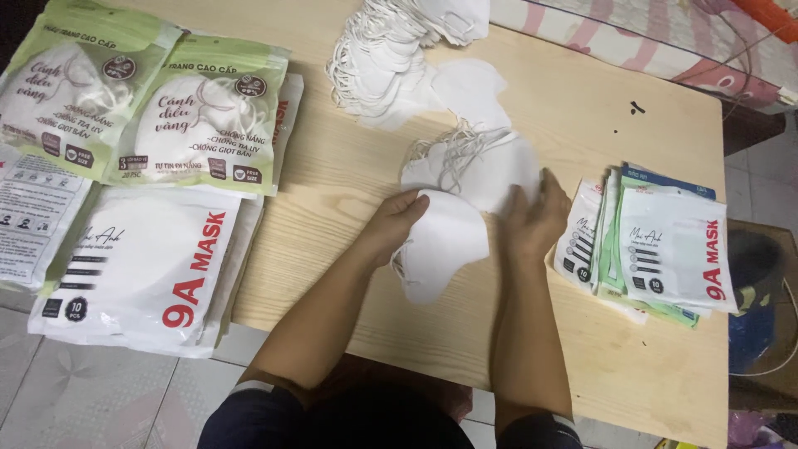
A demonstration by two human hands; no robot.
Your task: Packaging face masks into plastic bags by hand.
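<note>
- The left hand (397, 223) pinches the upper edge of a white folded fabric face mask (439, 245), fingers closed on it, lifting it off the pale wooden desk (332, 166).
- The right hand (532, 220) lies flat, fingers spread, pressing down a small heap of white masks with ear loops (474, 166) just behind that mask, steadying it.
- Flat printed packets (665, 249) sit right of the mask.

White masks (440, 241), pale wood-grain table (582, 108)

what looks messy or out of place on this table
The large white packets at the left hang over the table edge. The far mask pile is splayed, straps tangled. The small packets at the right are fanned unevenly. Nothing looks damaged.
</note>
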